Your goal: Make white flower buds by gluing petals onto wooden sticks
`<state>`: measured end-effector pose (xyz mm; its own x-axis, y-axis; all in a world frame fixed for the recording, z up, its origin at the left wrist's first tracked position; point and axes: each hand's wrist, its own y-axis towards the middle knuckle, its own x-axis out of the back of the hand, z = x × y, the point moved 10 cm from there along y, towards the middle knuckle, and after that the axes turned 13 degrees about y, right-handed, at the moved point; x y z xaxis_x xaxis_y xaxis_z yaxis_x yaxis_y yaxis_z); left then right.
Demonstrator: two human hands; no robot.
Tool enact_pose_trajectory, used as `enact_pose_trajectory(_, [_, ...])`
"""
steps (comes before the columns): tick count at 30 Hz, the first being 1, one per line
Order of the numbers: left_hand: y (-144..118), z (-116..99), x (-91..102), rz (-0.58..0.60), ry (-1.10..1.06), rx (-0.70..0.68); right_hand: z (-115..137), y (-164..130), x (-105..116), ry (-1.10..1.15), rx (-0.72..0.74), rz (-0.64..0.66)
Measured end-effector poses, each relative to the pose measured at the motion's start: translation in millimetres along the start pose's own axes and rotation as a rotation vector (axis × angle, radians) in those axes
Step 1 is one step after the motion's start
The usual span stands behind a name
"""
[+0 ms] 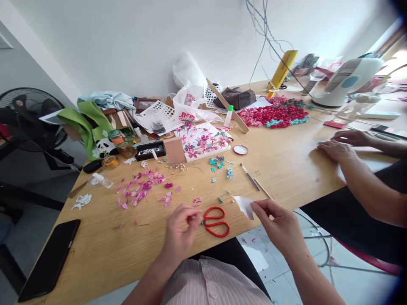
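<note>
A small white paper piece (244,206) is pinched in the right hand (280,224) over the tabletop's (286,169) near edge, while red scissors (216,221) are touched by the curled left hand (182,231); whether something tiny is held there cannot be told. Pink petals (143,188) are scattered toward the left edge, beyond which a fan (28,118) is cut off by the frame, and a co-worker's hands (343,146) are rested at the right edge.
</note>
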<state>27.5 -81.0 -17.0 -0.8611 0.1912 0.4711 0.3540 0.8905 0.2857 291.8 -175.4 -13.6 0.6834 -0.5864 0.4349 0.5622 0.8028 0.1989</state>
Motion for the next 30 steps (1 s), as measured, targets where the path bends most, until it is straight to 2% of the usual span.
enact_pose_trajectory(1, [0, -2, -26.0, 0.116, -0.135, 0.077, 6, -4, -6, 0.038, 0.011, 0.033])
enact_pose_trajectory(3, [-2, 2, -67.0, 0.273, -0.4, 0.27, 16, -12, -17, 0.098, 0.027, 0.115])
enact_pose_trajectory(5, [-4, 6, -93.6, 0.38, -0.563, 0.403, 22, -18, -27, 0.119, 0.034, 0.197])
enact_pose_trajectory(7, [-6, 6, -107.6, 0.447, -0.644, 0.462, 23, -24, -32, 0.115, 0.034, 0.251])
enact_pose_trajectory(10, [-7, 5, -118.0, 0.481, -0.707, 0.501, 21, -28, -35, 0.105, 0.017, 0.284])
enact_pose_trajectory(15, [-12, 9, -130.9, 0.439, -0.765, 0.569, 6, -31, -35, 0.175, -0.07, 0.34])
enact_pose_trajectory(21, [-13, 7, -130.7, 0.349, -0.677, 0.525, -8, -49, -49, 0.565, -0.217, 0.479])
enact_pose_trajectory(23, [-14, 4, -132.0, 0.335, -0.634, 0.511, -11, -54, -50, 0.616, -0.255, 0.44])
enact_pose_trajectory(26, [-20, -3, -141.7, 0.374, -0.617, 0.513, -20, -58, -42, 0.672, -0.329, 0.307])
enact_pose_trajectory(30, [-19, -21, -159.3, 0.51, -0.592, 0.451, -34, -58, -13, 0.714, -0.344, 0.154])
